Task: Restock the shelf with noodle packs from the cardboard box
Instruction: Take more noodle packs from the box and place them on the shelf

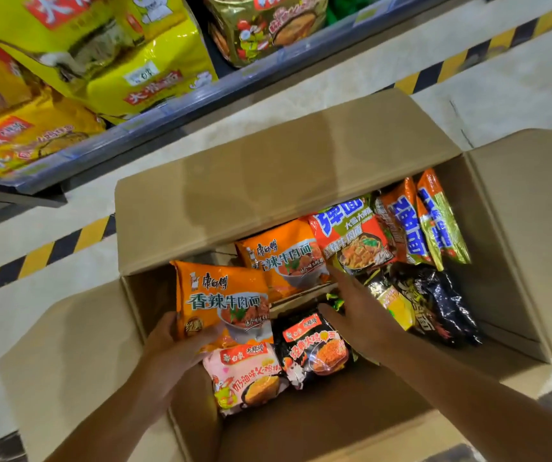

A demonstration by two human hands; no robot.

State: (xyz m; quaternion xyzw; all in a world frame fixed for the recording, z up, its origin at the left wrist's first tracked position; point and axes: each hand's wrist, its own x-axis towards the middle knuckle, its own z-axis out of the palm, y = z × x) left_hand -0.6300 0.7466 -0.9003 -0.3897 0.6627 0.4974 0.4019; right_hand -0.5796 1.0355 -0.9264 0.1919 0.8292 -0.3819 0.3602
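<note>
Left hand (pixel 171 345) is gripping the lower left corner of an orange noodle pack (pixel 223 303), thumb across the front, lifting it at the near-left corner of the cardboard box (pixel 301 168); right hand (pixel 356 311) is reaching into the box middle, fingers straight and spread a little, holding nothing, fingertips touching the second orange pack (pixel 281 258); whether the palm is resting on the packs below, cannot tell.

Doing the step well, my read: hold the pack by the seam edge, not the noodle block, since it is probably going to crack if squeezed; bring the right hand under the second orange pack so both same-flavour packs are going up together; lift clear of the far flap, which is leaning over the box's far-left part.

Still sitting in the box: a pink pack (pixel 246 375) and a black pack (pixel 314 348) along the near edge, red-orange packs (pixel 351 235) standing along the far-right side, a dark crumpled pack (pixel 434 305) at the right wall.

Box is sitting on a pale floor with all flaps open; yellow-black hazard tape (pixel 35 258) is running along the floor beside it; the shelf (pixel 108 145) just beyond the far-left corner is carrying big yellow multi-packs (pixel 108 55).
</note>
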